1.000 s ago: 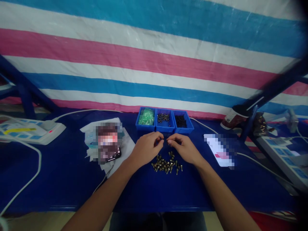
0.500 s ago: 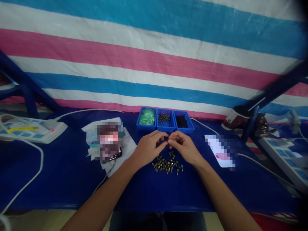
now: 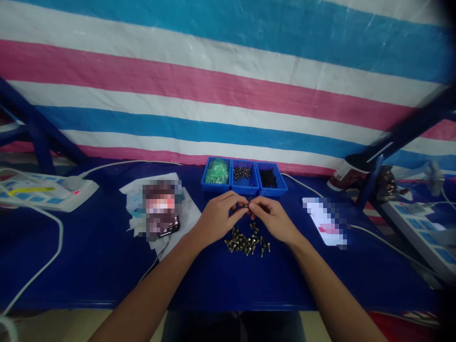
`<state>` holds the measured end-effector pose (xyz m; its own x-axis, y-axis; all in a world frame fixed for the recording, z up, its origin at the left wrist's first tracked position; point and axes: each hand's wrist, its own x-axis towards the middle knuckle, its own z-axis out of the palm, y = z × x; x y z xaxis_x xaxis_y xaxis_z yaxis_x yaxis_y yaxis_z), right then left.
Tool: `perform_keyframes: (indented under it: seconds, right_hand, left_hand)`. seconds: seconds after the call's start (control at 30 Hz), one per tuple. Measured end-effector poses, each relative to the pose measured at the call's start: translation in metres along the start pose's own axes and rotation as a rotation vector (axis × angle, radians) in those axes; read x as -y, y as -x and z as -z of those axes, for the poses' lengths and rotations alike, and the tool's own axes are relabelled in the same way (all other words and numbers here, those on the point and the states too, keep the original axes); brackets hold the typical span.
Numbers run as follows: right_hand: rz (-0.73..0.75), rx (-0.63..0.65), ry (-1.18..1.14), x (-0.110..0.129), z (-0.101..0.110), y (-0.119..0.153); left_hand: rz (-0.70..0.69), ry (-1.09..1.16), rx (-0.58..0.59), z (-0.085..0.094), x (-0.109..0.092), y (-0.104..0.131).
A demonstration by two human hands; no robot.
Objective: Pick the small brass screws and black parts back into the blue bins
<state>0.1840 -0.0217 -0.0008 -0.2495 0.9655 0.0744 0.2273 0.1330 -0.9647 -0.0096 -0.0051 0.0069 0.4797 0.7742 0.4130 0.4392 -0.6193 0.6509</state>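
Note:
My left hand (image 3: 221, 214) and my right hand (image 3: 273, 217) meet fingertip to fingertip above the table, thumbs and forefingers pinched. Between them is a small metal screw (image 3: 246, 205), mostly covered by the fingers. Just below the hands, a loose pile of brass-toned screws (image 3: 244, 243) lies on the blue table (image 3: 213, 280). Beyond the hands stand three blue bins in a row. The left bin (image 3: 211, 187) holds green-tinted clear bags, the middle bin (image 3: 245, 190) bare metal screws, and the right bin (image 3: 273, 192) small black parts.
On the left, a phone (image 3: 170, 228) lies on white plastic and paper (image 3: 188, 209). Another phone (image 3: 326, 223) with a lit screen is on the right. Power strips (image 3: 67, 202) with white cables flank both sides. A dark cup (image 3: 345, 175) stands back right, before a striped sheet (image 3: 228, 114).
The fingertips of both hands have come closer together, and the small metal screw now shows between them. The pile and bins look the same; the view has shifted slightly.

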Motion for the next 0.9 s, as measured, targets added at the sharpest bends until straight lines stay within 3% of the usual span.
perform_keyframes:
  seconds: [0.23, 0.37, 0.43, 0.5, 0.6, 0.67, 0.77, 0.9]
  right_hand:
    - [0.004, 0.048, 0.100, 0.002, -0.001, 0.003]
    - [-0.033, 0.117, 0.074, 0.000, 0.000, 0.001]
    - [-0.027, 0.014, -0.023, -0.003, -0.001, -0.002]
    - [-0.018, -0.181, -0.098, -0.007, 0.000, -0.006]
    - [-0.043, -0.322, 0.016, -0.014, 0.005, -0.008]
    - [-0.063, -0.260, 0.239, -0.016, 0.011, -0.006]
    - [-0.080, -0.047, 0.512, -0.015, 0.016, 0.001]
    - [-0.048, 0.147, 0.635, -0.013, 0.016, 0.007]
  left_hand:
    - [0.024, -0.020, 0.046, 0.002, -0.005, 0.001]
    - [0.075, 0.006, -0.028, 0.005, -0.006, 0.001]
    - [0.106, 0.015, -0.099, 0.006, -0.005, 0.000]
    - [0.138, 0.000, -0.164, 0.008, -0.004, -0.001]
    - [0.170, -0.048, -0.218, 0.009, -0.003, -0.003]
    - [0.184, -0.070, -0.222, 0.008, -0.002, -0.004]
    - [0.195, -0.094, -0.203, 0.007, 0.000, -0.004]
    - [0.203, -0.125, -0.165, 0.004, 0.003, -0.003]
